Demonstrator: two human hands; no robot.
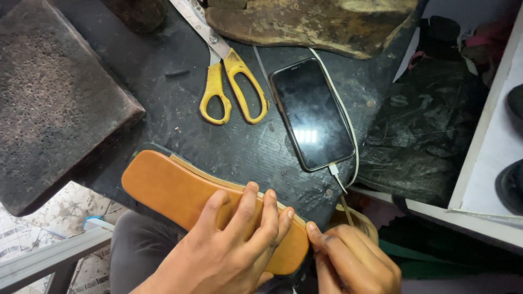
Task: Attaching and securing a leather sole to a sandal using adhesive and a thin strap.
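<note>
A tan leather shoe insole [169,188] lies across the near edge of the dark worktable [180,114], over a paler sole layer that shows along its far edge. My left hand [229,245] grips the insole's right half, fingers curled over its top. My right hand [354,258] pinches the insole's right tip with thumb and fingertips. Both hands sit low in the view, close together.
Yellow-handled scissors [231,81] lie shut on the table beside a black phone [311,111] with a white charging cable [348,130]. A rusty metal block [52,92] sits left, a worn wooden piece [310,22] at the back, dark cloth [430,125] and a white shelf [490,136] right.
</note>
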